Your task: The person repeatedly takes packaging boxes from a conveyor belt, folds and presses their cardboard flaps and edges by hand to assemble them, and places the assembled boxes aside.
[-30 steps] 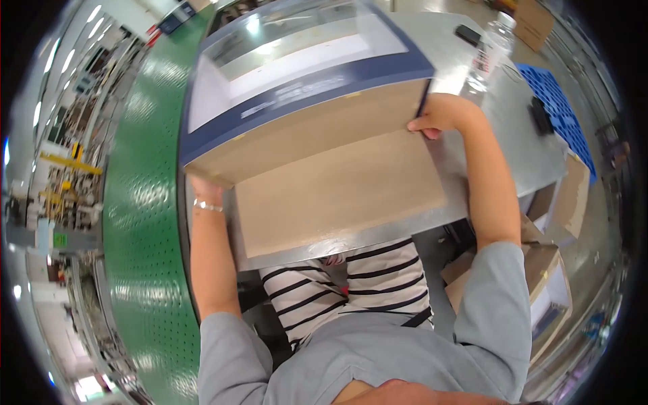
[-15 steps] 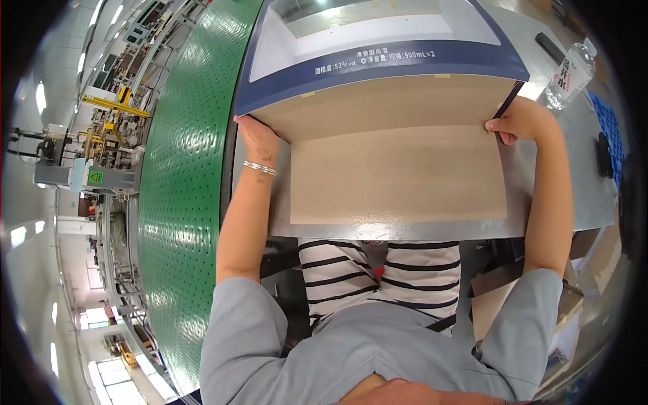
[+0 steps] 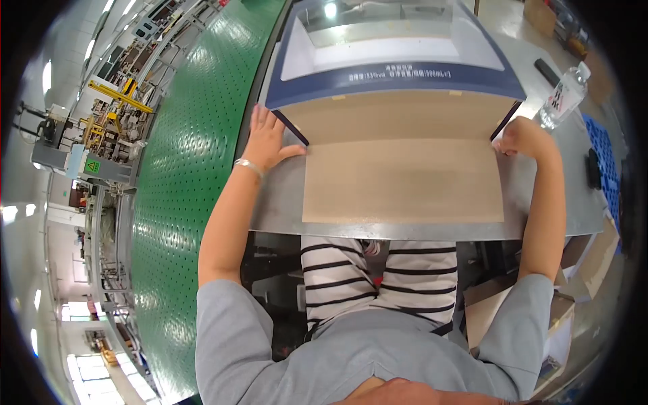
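With the brown flap as the clock's centre: nearest, at six o'clock, grey shirt and striped trousers, up against the rim of a metal table. On that metal, the flap itself, lying flat, near edge just beside the rim; by judgement, at risk of a bent edge from any forward lean of the body. Along its far side, a crease, apparently shared with the standing brown panel of the blue box. At ten o'clock, the left hand, fingers spread, thumb towards the box's lower corner; contact there impossible to tell. At two o'clock, the right hand, fingers curled in beside the opposite corner; a pinch or a loose touch, impossible to tell. Just beyond the left hand, at nine, a green bench. At twelve, the box, on the table beyond the flap, window facing up: possibly prone to skewing from an uneven push, to a crooked fold from lifting one side first, to a dent from pressing on the window. Past the right hand, a plastic bottle, perhaps liable to toppling from an outward swing of the wrist. Farther, at three, a blue pallet; farthest, towards ten, yellow-framed machinery.
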`<control>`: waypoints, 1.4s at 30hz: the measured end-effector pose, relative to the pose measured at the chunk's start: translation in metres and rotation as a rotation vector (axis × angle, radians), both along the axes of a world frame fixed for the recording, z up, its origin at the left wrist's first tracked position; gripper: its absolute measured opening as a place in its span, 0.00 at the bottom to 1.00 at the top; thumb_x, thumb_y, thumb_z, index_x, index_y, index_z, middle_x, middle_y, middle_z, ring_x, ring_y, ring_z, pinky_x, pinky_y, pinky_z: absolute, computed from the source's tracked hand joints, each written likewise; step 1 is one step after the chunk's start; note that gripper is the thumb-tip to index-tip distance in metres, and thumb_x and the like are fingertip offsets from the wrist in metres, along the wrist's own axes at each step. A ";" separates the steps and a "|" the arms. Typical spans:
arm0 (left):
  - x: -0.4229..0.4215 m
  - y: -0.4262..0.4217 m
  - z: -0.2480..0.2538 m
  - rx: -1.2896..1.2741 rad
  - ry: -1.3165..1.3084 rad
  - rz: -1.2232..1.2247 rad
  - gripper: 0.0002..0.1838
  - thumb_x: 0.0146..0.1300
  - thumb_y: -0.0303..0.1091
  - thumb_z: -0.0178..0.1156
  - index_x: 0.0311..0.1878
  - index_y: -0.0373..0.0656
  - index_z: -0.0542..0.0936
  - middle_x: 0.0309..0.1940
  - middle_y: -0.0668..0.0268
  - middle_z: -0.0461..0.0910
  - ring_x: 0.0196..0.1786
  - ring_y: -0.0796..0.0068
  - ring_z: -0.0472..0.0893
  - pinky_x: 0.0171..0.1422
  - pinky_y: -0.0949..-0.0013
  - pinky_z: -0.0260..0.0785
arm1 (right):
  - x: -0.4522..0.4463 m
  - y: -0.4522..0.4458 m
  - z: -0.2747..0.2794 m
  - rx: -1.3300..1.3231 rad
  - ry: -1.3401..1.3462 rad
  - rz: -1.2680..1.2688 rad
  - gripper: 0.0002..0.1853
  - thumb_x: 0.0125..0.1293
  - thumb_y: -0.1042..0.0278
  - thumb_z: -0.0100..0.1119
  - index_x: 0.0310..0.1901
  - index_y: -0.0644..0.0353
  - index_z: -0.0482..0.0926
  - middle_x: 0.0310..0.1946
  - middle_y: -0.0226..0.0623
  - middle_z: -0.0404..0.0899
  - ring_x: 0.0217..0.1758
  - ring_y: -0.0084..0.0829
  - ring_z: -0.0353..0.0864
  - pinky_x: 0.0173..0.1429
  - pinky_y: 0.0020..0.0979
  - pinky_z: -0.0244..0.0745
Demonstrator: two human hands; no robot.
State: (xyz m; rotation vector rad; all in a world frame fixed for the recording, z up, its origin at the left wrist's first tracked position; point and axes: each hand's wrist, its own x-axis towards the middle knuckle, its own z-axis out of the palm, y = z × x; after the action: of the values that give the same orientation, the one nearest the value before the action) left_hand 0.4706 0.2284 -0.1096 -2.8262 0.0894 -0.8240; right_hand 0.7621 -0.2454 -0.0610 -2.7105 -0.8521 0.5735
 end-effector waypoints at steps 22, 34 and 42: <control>0.130 -0.065 0.093 -0.200 0.113 0.327 0.65 0.50 0.85 0.51 0.66 0.22 0.69 0.66 0.32 0.66 0.73 0.42 0.64 0.76 0.56 0.57 | -0.004 0.209 0.048 0.396 -0.866 0.775 0.39 0.75 0.37 0.42 0.75 0.62 0.60 0.79 0.40 0.55 0.83 0.40 0.49 0.81 0.41 0.47; 0.165 -0.030 0.101 -0.116 0.217 0.335 0.63 0.51 0.82 0.56 0.66 0.21 0.67 0.69 0.32 0.64 0.77 0.43 0.60 0.79 0.57 0.54 | 0.069 0.175 0.048 0.306 -0.935 0.641 0.46 0.67 0.28 0.46 0.76 0.55 0.58 0.78 0.37 0.57 0.81 0.40 0.55 0.79 0.49 0.52; 0.196 -0.027 0.106 -0.217 0.229 0.365 0.68 0.47 0.85 0.56 0.66 0.20 0.66 0.69 0.31 0.63 0.77 0.41 0.59 0.80 0.54 0.52 | 0.147 0.099 0.058 0.084 -0.546 0.339 0.48 0.70 0.28 0.44 0.79 0.58 0.50 0.79 0.38 0.54 0.81 0.39 0.52 0.82 0.40 0.48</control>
State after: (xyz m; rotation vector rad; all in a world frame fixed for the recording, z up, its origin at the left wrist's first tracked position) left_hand 0.6661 0.2017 -0.0034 -2.9886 -0.4962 -0.4522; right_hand 0.9089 -0.1467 -0.0032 -2.6890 -1.4443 -0.1680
